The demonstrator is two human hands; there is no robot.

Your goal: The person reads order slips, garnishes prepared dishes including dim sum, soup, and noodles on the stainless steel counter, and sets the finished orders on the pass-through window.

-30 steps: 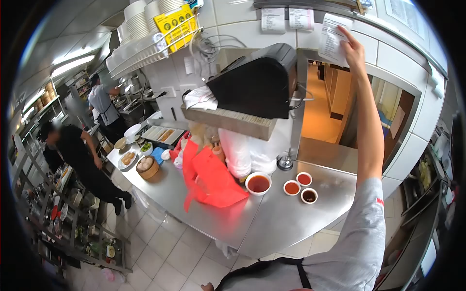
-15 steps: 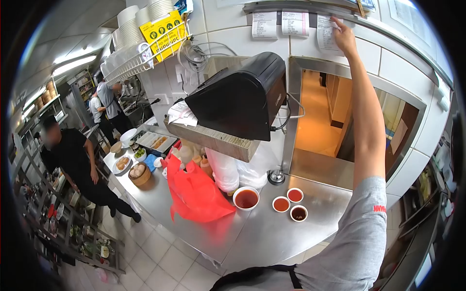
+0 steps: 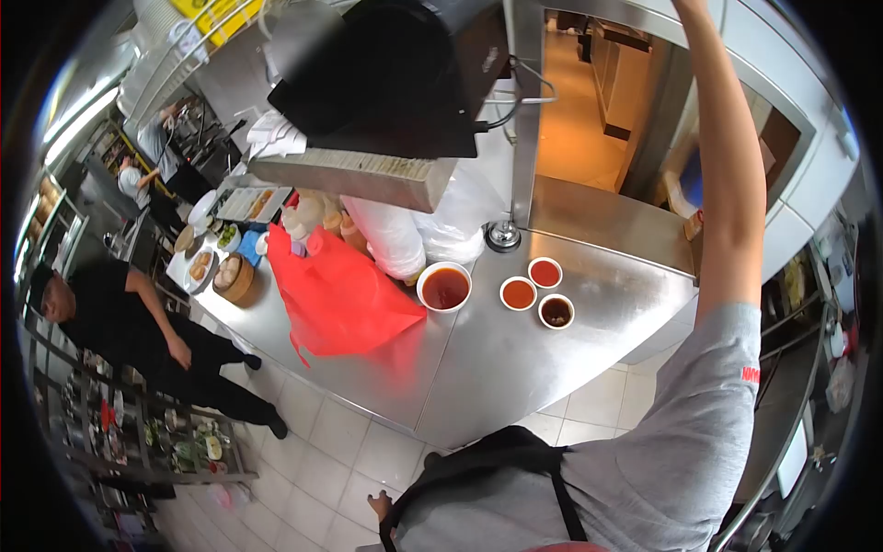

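Filled and uncovered — and one hand out of view

The right arm (image 3: 736,184), bare below a grey sleeve, reaches up past the top edge; the right hand itself is out of view, so how far its grip is open, and what it may have hold of, I cannot tell. The left hand (image 3: 382,508) hangs low beside the body; its fingers look loosely parted, the grip partly open, with nothing visible in it.

On the brushed-steel tabletop (image 3: 487,377), filling looks done: a round white bowl of reddish-brown liquid (image 3: 445,288) stands full, and just right of it are a small white cup of orange-red sauce (image 3: 518,293), a small white cup of bright-red sauce (image 3: 545,272) and a small white cup of dark brown sauce (image 3: 556,312); all four stand upright with no lid on — covering, at least, is not done. A crumpled red bag of thin material (image 3: 340,294) lies left of the bowl; whether it holds anything cannot be told; a round silver bell with a dark base (image 3: 503,236) stands behind the cups, near the hatch.
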